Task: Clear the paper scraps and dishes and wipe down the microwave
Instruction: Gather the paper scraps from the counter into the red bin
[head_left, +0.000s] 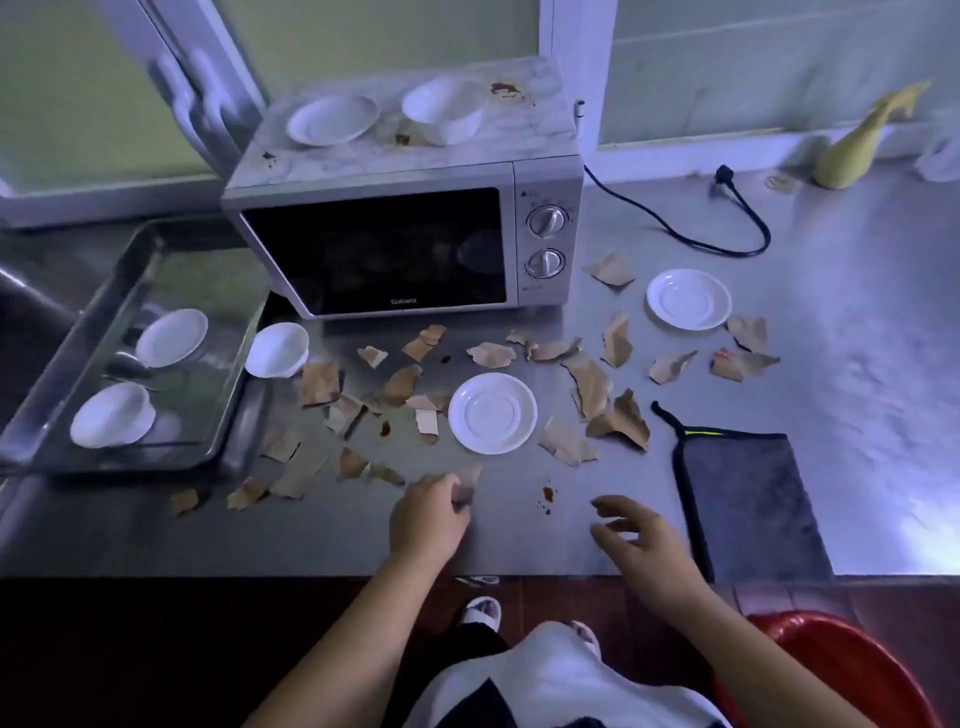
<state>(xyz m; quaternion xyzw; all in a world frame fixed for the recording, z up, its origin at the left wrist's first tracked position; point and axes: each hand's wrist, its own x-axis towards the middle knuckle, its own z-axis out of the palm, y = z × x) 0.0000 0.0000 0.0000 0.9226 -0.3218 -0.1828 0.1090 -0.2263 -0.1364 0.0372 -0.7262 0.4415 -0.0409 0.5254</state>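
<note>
In front of the microwave (402, 208), torn paper scraps (589, 384) litter the surface (857, 364) around a saucer (492, 413). The left hand (428, 519) pinches one scrap (467, 480); the right hand (641, 545) hovers, fingers (612, 505) loosely spread, holding nothing.

Brown paper scraps (589, 384) litter the grey steel desk (857, 364) among white saucers (492, 413). The microwave (405, 208) is silver with a black door, its pale marbled top blotched brown. The cloth (748, 499) is dark grey, edged black; the bin (831, 670) red.
</note>
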